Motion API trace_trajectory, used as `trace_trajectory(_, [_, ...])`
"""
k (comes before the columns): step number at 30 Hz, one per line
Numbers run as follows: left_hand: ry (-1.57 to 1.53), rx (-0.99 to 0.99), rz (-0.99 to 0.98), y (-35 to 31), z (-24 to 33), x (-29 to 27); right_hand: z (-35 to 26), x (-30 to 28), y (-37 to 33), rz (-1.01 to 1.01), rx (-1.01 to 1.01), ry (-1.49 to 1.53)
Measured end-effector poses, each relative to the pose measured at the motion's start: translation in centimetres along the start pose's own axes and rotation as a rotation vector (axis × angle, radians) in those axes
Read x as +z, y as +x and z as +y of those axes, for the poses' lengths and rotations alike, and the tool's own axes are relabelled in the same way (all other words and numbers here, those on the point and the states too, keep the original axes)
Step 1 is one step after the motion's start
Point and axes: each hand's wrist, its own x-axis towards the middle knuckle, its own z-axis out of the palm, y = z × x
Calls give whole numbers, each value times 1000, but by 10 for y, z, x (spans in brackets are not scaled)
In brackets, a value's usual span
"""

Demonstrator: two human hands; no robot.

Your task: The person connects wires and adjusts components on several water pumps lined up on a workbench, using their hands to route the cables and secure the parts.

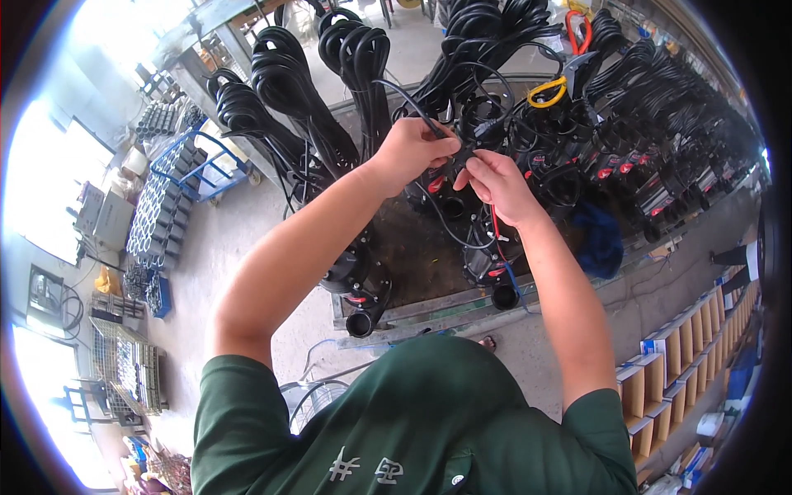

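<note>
My left hand [412, 153] pinches a black cable [425, 117] over the middle of the workbench [412, 276]. Just right of it, my right hand [500, 186] has its thumb and fingers closed at a small dark part near the cable; what lies between those fingers is largely hidden. Under both hands stand black pumps with round outlets, one black pump [481, 260] just below the right hand. A red wire [495, 221] runs down beside the right hand. Another black pump [360, 289] sits at the bench's near left corner.
Coiled black cables [285, 91] rise along the far side. Scissors [568, 76] with red and yellow handles lie among the pumps at far right. A dark blue cloth [598, 239] rests at the right. A blue cart [202, 169] stands left; open cartons [689, 338] line the lower right.
</note>
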Motion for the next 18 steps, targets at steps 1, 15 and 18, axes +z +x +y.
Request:
trace_trajectory(1, [-2,0,22,-1,-1,1,-1,1,2,-7,-2,-13])
trace_trajectory(15, [-855,-589,778,4,-201,74,-6,-17,-2,106,169,-251])
trace_trajectory(18, [-973,-438,734,-5,-179,75,0,-16,-7,138,118,-311])
